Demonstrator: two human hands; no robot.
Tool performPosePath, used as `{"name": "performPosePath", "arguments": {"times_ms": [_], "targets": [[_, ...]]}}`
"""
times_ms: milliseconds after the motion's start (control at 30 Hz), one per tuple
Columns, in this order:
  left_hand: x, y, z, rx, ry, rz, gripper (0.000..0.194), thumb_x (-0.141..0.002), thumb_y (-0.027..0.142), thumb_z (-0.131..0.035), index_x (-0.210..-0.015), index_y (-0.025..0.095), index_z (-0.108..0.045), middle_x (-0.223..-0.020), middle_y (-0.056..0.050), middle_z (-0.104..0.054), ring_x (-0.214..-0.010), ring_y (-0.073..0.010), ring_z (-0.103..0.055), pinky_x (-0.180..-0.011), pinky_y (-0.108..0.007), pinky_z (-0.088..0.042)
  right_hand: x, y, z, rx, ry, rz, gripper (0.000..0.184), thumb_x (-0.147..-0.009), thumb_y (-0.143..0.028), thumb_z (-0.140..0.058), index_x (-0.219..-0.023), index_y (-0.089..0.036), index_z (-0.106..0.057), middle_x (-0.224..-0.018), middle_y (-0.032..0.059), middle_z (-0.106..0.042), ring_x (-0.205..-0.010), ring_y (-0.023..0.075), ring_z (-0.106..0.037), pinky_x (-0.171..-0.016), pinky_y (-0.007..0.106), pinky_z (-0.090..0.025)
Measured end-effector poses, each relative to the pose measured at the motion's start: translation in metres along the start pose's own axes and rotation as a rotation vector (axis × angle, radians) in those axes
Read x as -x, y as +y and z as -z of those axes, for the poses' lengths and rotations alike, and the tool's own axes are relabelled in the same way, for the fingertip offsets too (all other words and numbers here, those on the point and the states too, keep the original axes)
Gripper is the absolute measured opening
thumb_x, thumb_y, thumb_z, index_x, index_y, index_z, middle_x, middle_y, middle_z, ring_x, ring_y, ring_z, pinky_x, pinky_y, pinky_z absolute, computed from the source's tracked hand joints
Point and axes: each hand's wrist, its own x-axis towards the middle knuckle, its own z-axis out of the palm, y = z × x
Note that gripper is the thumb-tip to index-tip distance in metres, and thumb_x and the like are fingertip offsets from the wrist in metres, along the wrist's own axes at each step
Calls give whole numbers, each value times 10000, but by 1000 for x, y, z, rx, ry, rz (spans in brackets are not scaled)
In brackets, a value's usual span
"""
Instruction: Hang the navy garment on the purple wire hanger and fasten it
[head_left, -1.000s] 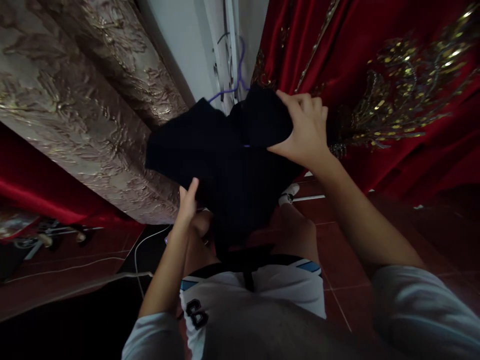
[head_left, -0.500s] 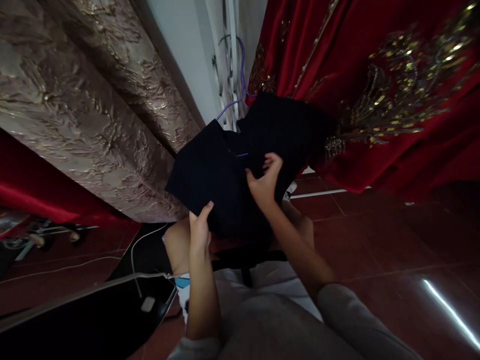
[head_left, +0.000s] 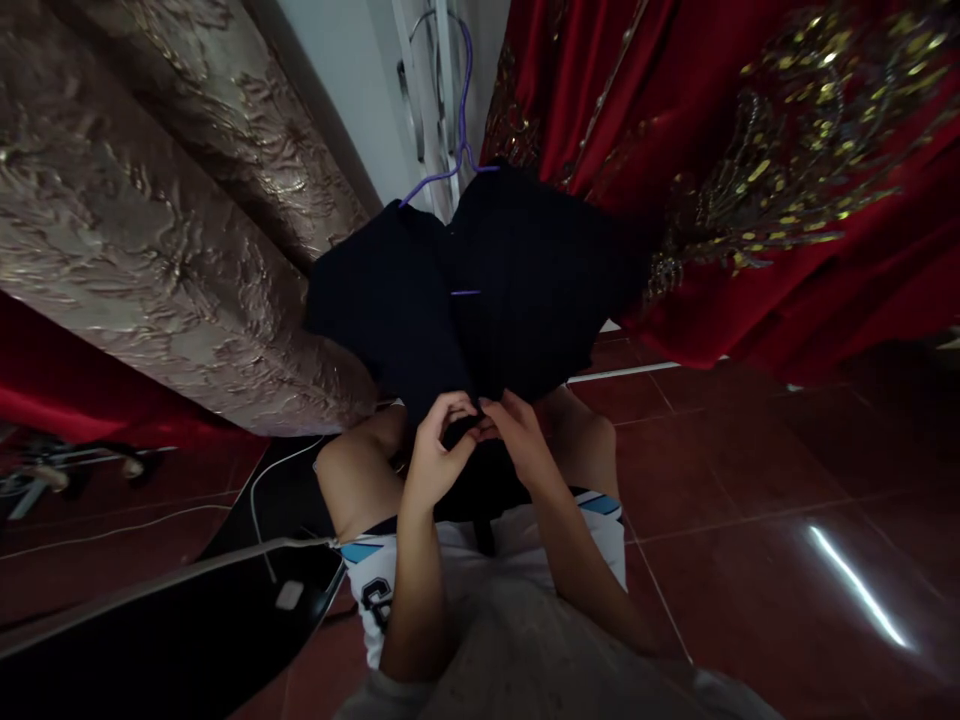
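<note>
A dark navy shirt point(head_left: 540, 270) hangs in front of me on a purple hanger point(head_left: 465, 100). Its front parts below the neck, where a short bit of the hanger's lower bar shows. My left hand point(head_left: 436, 462) is closed with its fingertips pinching the cloth edge low on the front. Close beside it, my right hand point(head_left: 523, 448) pinches the same edge from the other side. The fingertips of both hands nearly meet; any button between them is too small and dark to make out.
Textured beige-gold curtains point(head_left: 225, 270) hang at the left. Red fabric point(head_left: 757, 330) with gold sequins fills the right. Behind the hanger stands a white metal frame point(head_left: 442, 90). A black surface point(head_left: 172, 610) with a white cable point(head_left: 259, 500) lies low left, above red floor tiles point(head_left: 735, 480).
Both hands have come together at the lower middle of the shirt: the right moved down and left from the chest, the left moved right. The shirt now hangs straighter, its opening showing.
</note>
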Motion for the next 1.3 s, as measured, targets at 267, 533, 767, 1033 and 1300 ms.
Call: {"name": "performPosePath", "arguments": {"times_ms": [267, 533, 767, 1033, 1300], "targets": [[-4, -4, -20, -224, 265, -119, 129, -908, 107, -609, -977, 186, -683, -856, -14, -614, -794, -134, -615, -761, -252, -515, 4, -10, 14, 195, 19, 202, 279, -772, -437, -797, -812, -166, -742, -779, 40, -724, -698, 148, -677, -645, 246, -544], [-5, -2, -28, -279, 326, -206, 206, -932, 102, -599, -1049, 187, -746, -856, -25, -675, -773, -124, -640, -720, -233, -540, 7, -9, 12, 328, 139, 298, 216, -819, -377, -746, -860, -165, -760, -829, 55, -751, -716, 166, -695, -633, 258, -536], [-2, -1, -21, -302, 379, -193, 211, -927, 114, -613, -1049, 186, -770, -866, -33, -703, -780, -130, -655, -734, -244, -553, 5, -1, 4, 396, 109, 355, 213, -877, -369, -686, -882, -164, -742, -832, 48, -735, -731, 159, -679, -664, 263, -517], [2, -3, -14, -300, 401, -145, 214, -909, 132, -606, -1024, 194, -775, -826, -31, -695, -760, -147, -646, -719, -271, -539, 1, -6, 5, 513, -76, 321, 254, -897, -339, -595, -703, -182, -647, -634, -11, -593, -583, 108, -530, -560, 238, -392], [-11, -24, -46, -188, 370, -51, 207, -834, 102, -593, -992, 180, -702, -834, -32, -708, -722, -149, -674, -696, -271, -558, -65, -113, -15, 80, -83, 324, 287, -851, -421, -645, -809, -143, -699, -604, -8, -644, -360, 29, -429, -359, 170, -221]]}}
